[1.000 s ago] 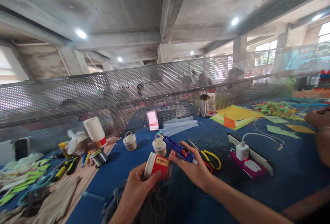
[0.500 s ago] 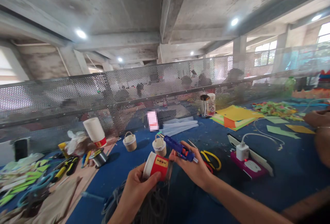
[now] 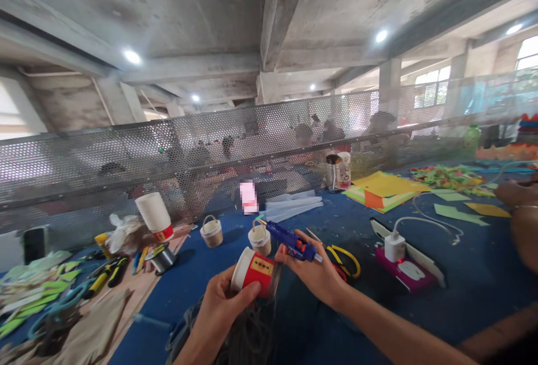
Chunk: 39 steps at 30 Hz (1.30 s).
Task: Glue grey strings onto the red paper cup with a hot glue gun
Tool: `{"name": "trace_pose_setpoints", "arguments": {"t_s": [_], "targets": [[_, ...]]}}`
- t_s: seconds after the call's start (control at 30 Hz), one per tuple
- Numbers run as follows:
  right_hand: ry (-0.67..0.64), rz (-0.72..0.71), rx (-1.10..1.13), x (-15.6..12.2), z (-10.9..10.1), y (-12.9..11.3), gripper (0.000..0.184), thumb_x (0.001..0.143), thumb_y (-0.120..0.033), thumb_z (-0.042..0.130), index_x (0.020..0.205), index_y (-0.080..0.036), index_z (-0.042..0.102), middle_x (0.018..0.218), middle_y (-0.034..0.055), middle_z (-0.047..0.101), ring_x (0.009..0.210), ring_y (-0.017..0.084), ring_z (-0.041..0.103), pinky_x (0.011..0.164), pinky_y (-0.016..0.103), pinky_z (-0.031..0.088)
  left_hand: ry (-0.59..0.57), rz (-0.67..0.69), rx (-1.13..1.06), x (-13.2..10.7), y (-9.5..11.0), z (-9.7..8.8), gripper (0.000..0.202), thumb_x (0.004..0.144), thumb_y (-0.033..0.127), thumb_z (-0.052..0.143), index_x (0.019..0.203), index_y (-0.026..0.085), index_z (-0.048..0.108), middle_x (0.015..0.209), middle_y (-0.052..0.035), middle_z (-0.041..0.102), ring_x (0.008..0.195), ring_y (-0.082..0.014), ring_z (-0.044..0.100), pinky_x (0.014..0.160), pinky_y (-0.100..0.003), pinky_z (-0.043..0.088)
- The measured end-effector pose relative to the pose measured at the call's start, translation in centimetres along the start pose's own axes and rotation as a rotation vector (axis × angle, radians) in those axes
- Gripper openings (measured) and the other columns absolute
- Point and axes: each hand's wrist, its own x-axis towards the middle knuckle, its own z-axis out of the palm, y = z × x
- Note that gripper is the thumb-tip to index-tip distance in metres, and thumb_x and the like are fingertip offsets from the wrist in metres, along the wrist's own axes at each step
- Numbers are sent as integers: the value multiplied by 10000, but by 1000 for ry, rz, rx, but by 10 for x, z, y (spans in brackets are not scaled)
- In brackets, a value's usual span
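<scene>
My left hand (image 3: 227,303) is closed around a red and white paper cup (image 3: 257,271), tipped on its side with the white end toward the left. In my right hand (image 3: 313,272) is a blue hot glue gun (image 3: 290,240), its green-collared nozzle pointing up and left. The fingertips of that hand come close to the cup's right end; whether they touch it I cannot tell. Just beyond the cup stands a small handled basket (image 3: 259,240), with a similar basket (image 3: 211,231) to its left. Grey cord (image 3: 247,334) lies beneath my left hand.
Yellow-handled scissors (image 3: 344,261) lie right of my right hand. A purple power strip (image 3: 406,268) with a white plug sits farther right. Stacked paper cups (image 3: 154,216) and a wire spool (image 3: 162,257) stand left. A perforated metal screen (image 3: 235,152) runs behind. Another person's arm (image 3: 523,225) shows at right.
The cup and my left hand have shifted very slightly left. The glue gun stays in my right hand at nearly the same spot.
</scene>
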Motion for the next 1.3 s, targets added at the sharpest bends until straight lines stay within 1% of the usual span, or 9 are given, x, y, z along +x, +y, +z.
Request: {"name": "trace_pose_setpoints", "arguments": {"t_s": [0.07, 0.2, 0.43, 0.53, 0.7, 0.83, 0.97, 1.07, 1.3], "targets": [[-21, 21, 24, 1, 1, -3, 442, 560, -418, 885, 862, -231, 622, 794, -5, 679, 769, 183, 659, 821, 347, 556, 3, 6, 11, 0, 0, 0, 419, 585, 477, 822, 789, 127, 716, 605, -42, 680, 498, -143, 557, 446, -202, 423], [-91, 15, -20, 5, 1, -6, 352, 591, -386, 875, 751, -212, 614, 731, -17, 650, 727, 161, 631, 793, 321, 545, 0, 11, -10, 1, -2, -1, 440, 579, 480, 821, 821, 127, 721, 608, -38, 676, 497, -145, 561, 446, -205, 424], [-74, 40, -94, 7, 4, -7, 307, 621, -317, 854, 788, -201, 625, 754, -16, 675, 729, 154, 626, 761, 285, 522, 13, -30, -61, 3, -3, -3, 419, 605, 430, 831, 861, 112, 736, 555, -13, 640, 455, -113, 528, 432, -190, 396], [-76, 50, -234, 9, 5, -14, 239, 645, -322, 825, 727, -188, 645, 675, -30, 643, 623, 131, 575, 644, 252, 491, 48, -15, -77, 3, 0, -3, 437, 611, 413, 836, 923, 123, 739, 542, 14, 621, 438, -94, 503, 419, -177, 380], [-2, 94, -362, 14, 4, -20, 261, 668, -384, 794, 683, -184, 628, 587, -51, 574, 452, 76, 407, 433, 212, 353, 55, 0, -146, 6, 5, -3, 469, 620, 412, 835, 986, 137, 730, 613, -2, 667, 528, -143, 594, 497, -221, 475], [-27, 160, -300, 12, 6, -14, 279, 655, -378, 799, 682, -179, 605, 697, -19, 655, 456, 64, 401, 425, 203, 342, 50, 2, -188, 12, 2, -10, 413, 640, 377, 835, 948, 121, 735, 590, -3, 663, 481, -102, 545, 470, -191, 444], [-68, 190, -306, 9, 8, -7, 194, 654, -300, 801, 717, -175, 666, 579, -50, 579, 446, 61, 382, 423, 196, 314, 20, 17, -209, 16, 0, -14, 325, 677, 347, 823, 887, 115, 735, 564, 4, 650, 466, -83, 520, 462, -176, 432], [-70, 182, -348, 8, 8, -4, 160, 655, -262, 794, 751, -177, 700, 537, -56, 539, 451, 70, 385, 425, 201, 309, 4, 22, -239, 14, 2, -13, 327, 699, 323, 816, 949, 129, 733, 625, -4, 685, 521, -89, 561, 512, -175, 467], [-42, 171, -314, 6, 13, -7, 168, 617, -194, 780, 695, -188, 632, 545, -59, 541, 462, 82, 401, 438, 214, 325, 28, 1, -281, 10, 5, -7, 379, 651, 304, 850, 974, 138, 741, 666, -13, 710, 570, -107, 613, 565, -189, 515]]}}
